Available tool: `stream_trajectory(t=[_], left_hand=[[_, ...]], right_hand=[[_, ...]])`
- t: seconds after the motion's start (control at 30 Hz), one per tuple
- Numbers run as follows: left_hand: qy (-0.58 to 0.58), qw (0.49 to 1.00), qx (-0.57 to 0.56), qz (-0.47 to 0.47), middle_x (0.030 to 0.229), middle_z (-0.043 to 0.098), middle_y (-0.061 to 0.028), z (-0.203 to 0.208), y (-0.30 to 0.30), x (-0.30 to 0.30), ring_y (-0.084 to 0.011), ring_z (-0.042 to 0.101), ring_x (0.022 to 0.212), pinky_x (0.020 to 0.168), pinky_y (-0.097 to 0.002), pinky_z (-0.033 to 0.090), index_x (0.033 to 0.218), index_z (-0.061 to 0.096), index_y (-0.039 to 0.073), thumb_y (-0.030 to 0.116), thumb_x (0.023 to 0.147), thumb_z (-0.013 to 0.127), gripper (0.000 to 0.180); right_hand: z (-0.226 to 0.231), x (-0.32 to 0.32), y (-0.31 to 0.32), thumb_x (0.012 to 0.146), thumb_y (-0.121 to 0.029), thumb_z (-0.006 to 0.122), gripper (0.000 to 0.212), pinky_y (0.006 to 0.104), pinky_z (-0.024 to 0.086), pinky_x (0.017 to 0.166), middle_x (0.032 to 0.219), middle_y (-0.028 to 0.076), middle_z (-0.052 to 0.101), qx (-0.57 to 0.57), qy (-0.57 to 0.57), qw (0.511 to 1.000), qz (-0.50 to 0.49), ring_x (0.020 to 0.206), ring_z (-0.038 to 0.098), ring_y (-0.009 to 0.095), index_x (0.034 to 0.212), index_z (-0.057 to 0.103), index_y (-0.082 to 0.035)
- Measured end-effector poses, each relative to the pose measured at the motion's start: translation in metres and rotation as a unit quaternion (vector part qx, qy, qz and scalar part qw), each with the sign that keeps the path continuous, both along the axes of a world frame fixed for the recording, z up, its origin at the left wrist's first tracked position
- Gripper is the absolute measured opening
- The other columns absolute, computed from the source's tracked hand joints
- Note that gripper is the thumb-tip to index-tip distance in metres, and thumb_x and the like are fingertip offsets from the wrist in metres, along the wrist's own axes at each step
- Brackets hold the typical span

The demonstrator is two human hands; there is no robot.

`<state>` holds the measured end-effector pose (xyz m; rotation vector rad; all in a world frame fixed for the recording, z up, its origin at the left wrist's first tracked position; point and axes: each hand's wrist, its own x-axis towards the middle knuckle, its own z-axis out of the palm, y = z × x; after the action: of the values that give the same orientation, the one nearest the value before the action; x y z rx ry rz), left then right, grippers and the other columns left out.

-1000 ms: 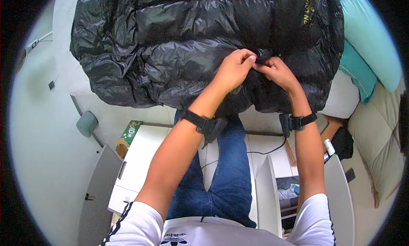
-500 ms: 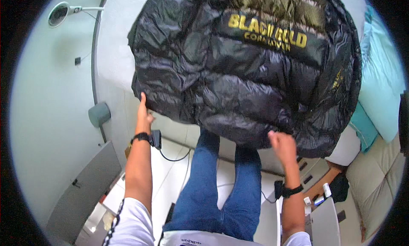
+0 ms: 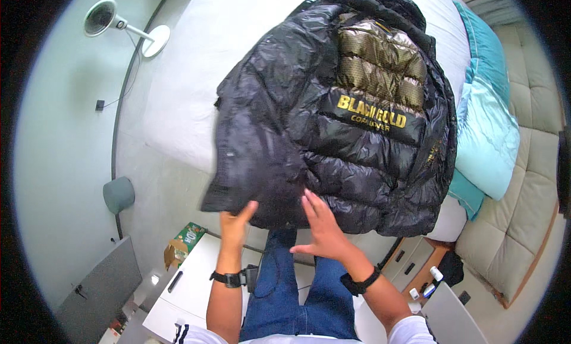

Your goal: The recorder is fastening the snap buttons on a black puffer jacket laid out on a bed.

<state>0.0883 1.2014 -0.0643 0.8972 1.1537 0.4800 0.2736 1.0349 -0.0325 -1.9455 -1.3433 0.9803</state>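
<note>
The black puffer jacket [image 3: 357, 147] lay on the bed [image 3: 178, 127], its lower-left corner [image 3: 225, 194] overhanging the edge, with bare sheet [image 3: 238, 40] leftward. The left hand [image 3: 236, 225] had its fingers hidden beneath that blurred corner, grip indeterminable; the right hand [image 3: 324, 228], splayed, grasped nothing.

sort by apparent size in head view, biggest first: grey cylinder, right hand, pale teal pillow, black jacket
1. black jacket
2. pale teal pillow
3. right hand
4. grey cylinder
</note>
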Motion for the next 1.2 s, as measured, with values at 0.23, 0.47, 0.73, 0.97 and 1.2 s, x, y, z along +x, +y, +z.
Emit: stream_trajectory(t=[0.23,0.47,0.73,0.97,1.2], left_hand=[[0.042,0.797,0.461,-0.388,0.155,0.042,-0.0166,0.063,0.006,0.084,-0.0433,0.036,0.144,0.115,-0.0674,0.025,0.081,0.055,0.001,-0.002,0.072,0.066,0.015],[0.027,0.77,0.459,-0.443,0.153,0.048,-0.0102,0.034,-0.006,0.07,-0.0358,0.041,0.143,0.111,-0.0709,0.028,0.084,0.058,0.005,0.001,0.079,0.063,0.007],[0.083,0.703,0.529,-0.469,0.149,0.051,-0.0058,0.023,-0.017,0.058,-0.0313,0.042,0.141,0.115,-0.0669,0.026,0.089,0.061,0.011,0.009,0.084,0.06,0.005],[0.106,0.804,0.434,-0.393,0.13,0.059,-0.0125,0.054,-0.063,0.048,-0.0286,0.052,0.124,0.104,-0.0511,0.039,0.097,0.06,0.009,0.027,0.087,0.072,0.024],[-0.194,0.846,-0.453,-0.202,0.137,0.057,-0.0135,0.005,-0.122,0.07,-0.0279,0.048,0.131,0.106,-0.0476,0.041,0.146,0.044,0.005,0.07,0.091,0.054,0.085]], right_hand=[[-0.035,-0.04,0.008,0.072,-0.014,0.087,0.086,0.0437,0.034,0.116,0.146,0.016,0.05,-0.058,0.227,0.955,-0.182,0.137,0.046,0.031,0.146,0.043,-0.003],[-0.009,-0.029,-0.016,0.087,-0.031,0.075,0.093,0.0369,0.034,0.115,0.154,0.012,0.041,0.101,0.568,0.708,-0.406,0.137,0.044,0.021,0.159,0.023,-0.004],[-0.021,-0.027,-0.013,0.101,-0.015,0.063,0.016,0.0204,0.046,0.079,0.094,-0.004,0.07,-0.046,0.344,0.823,-0.45,0.083,0.06,0.003,0.107,0.069,-0.001],[-0.018,-0.019,-0.027,0.102,-0.018,0.061,0.023,0.0274,0.049,0.091,0.113,0.004,0.068,0.112,0.505,0.652,-0.554,0.096,0.064,0.011,0.119,0.062,-0.003],[-0.019,-0.008,-0.057,0.105,-0.021,0.056,0.025,0.0304,0.051,0.095,0.116,0.005,0.068,0.172,0.573,0.56,-0.573,0.105,0.065,0.013,0.122,0.059,-0.004]])
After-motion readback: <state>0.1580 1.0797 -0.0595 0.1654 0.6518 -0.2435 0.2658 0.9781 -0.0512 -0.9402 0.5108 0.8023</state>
